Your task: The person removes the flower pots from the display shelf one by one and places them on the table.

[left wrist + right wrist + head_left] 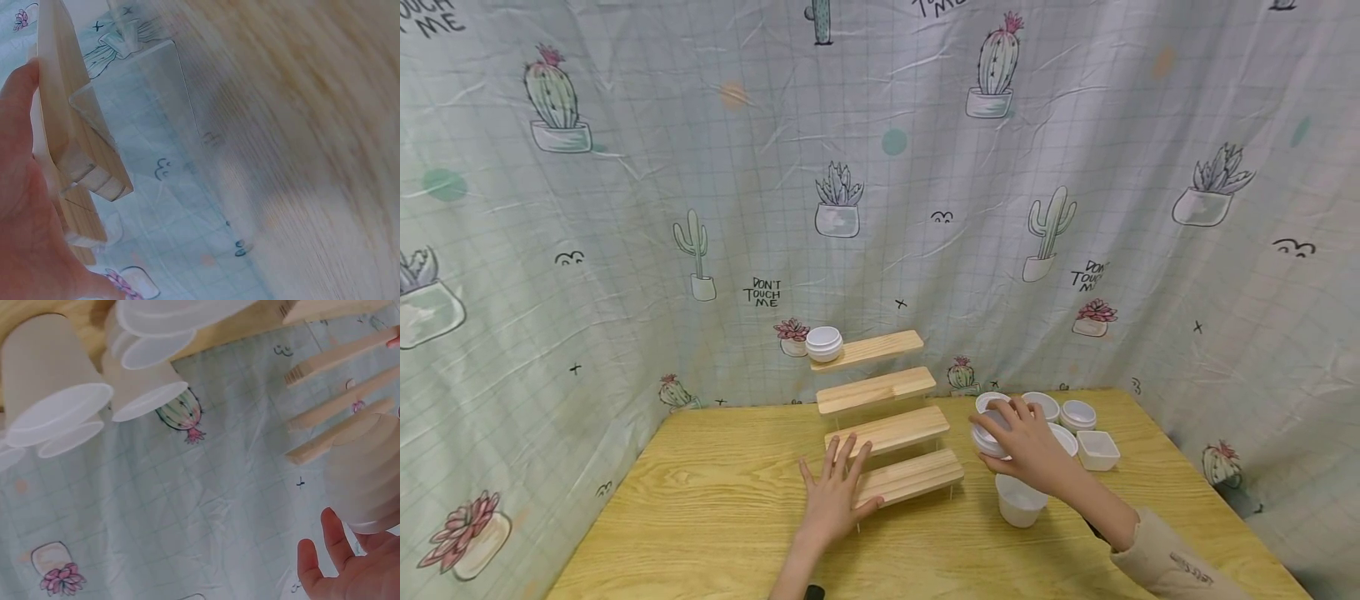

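Note:
My left hand [833,504] rests with spread, straight fingers against the left end of a wooden tiered stand [917,477]. Its thumb lies along the front of the lowest step, as the left wrist view also shows from close by. At the right, my right hand [1036,446] holds a round white ribbed bowl [365,475] by its sides, above the table. Just below that hand stands a tall white cup [1021,502]. Another round white bowl [824,343] sits on the left end of the stand's top step.
Behind the right hand are several white containers, among them a square bowl [1098,451] and a small round bowl [1078,415], near the table's right edge. A cactus-print curtain [880,275] hangs behind the wooden table [715,483].

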Motion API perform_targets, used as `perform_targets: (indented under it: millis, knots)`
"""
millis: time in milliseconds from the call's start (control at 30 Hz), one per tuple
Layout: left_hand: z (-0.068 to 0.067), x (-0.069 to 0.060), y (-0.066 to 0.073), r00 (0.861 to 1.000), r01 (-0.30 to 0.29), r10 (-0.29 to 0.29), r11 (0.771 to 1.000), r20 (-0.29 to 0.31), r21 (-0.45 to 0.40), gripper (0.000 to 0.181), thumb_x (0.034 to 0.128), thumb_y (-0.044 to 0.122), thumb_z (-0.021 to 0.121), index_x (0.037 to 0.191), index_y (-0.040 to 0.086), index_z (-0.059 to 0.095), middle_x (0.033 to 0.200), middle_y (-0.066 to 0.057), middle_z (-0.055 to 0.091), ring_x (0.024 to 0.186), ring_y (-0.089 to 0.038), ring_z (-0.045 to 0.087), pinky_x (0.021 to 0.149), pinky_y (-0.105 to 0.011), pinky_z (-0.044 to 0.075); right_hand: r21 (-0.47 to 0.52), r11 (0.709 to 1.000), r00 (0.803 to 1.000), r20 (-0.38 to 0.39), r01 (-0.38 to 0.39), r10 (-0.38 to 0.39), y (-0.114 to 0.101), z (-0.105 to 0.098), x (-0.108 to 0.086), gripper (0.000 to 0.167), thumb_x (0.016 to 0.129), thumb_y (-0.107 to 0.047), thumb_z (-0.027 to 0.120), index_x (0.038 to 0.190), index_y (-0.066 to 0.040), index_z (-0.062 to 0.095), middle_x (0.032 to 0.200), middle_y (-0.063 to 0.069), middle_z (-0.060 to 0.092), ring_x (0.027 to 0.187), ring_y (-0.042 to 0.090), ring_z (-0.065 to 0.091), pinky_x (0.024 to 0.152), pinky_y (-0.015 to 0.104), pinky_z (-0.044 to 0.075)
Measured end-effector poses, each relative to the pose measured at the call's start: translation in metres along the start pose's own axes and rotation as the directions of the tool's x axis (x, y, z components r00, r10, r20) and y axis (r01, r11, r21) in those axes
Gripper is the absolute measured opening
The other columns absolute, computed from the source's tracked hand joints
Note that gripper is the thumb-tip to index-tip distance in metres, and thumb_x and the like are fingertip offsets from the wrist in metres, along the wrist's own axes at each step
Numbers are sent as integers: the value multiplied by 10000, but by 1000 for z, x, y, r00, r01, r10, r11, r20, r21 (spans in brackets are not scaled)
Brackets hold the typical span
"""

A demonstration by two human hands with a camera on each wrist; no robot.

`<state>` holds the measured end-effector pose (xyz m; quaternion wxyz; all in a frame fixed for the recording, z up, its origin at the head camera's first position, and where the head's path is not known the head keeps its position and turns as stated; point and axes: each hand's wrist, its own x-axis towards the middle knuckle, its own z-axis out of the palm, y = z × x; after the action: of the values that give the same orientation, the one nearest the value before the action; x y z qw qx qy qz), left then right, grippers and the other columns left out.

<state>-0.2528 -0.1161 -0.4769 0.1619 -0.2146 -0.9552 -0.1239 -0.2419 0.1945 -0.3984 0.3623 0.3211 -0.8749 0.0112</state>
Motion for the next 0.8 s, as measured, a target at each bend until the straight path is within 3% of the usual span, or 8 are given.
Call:
perform_targets:
  millis: [200,333,533,700,800]
  knots:
    - [0,0,0,1000,8,-8,1000,3,19,796,760,567,560,1411,231,250,1483,-54,207,1365,-323,137,941,-753,101,-13,999,999,-5,-37,37,2,-3,-22,548,630,-314,753,1130,-213,553,1044,76,523,857,227,411,662,409,330]
    - [0,0,0,1000,5,-5,1000,3,1,794,762,562,561,1411,225,251,1483,-57,203,1366,-327,129,939,-758,80,-21,998,998,1,-62,62,4,-6,-36,573,611,-312,756,1136,-217,547,1076,79,531,870,226,426,657,422,359]
    - [1,0,0,1000,2,-2,1000,-2,-6,798,761,561,561,1411,216,251,1483,-64,199,1363,-331,119,936,-762,67,25,996,997,5,-82,82,8,-11,-55,409,808,-454,586,1127,-201,560,1078,97,526,890,268,437,662,428,334]
    - [0,0,-1,1000,4,-4,1000,-2,2,800,760,568,558,1410,214,254,1484,-62,199,1363,-330,123,937,-759,84,6,994,993,38,-113,113,13,-16,-70,482,740,-405,683,1149,-189,548,1076,90,522,908,268,437,653,399,318]
    - [1,0,0,1000,4,-4,1000,2,3,801,761,570,555,1412,219,248,1485,-58,197,1365,-328,123,938,-758,84,-12,990,989,53,-140,140,14,-17,-80,495,827,-534,508,1160,-170,538,1082,84,512,903,249,424,656,387,311]
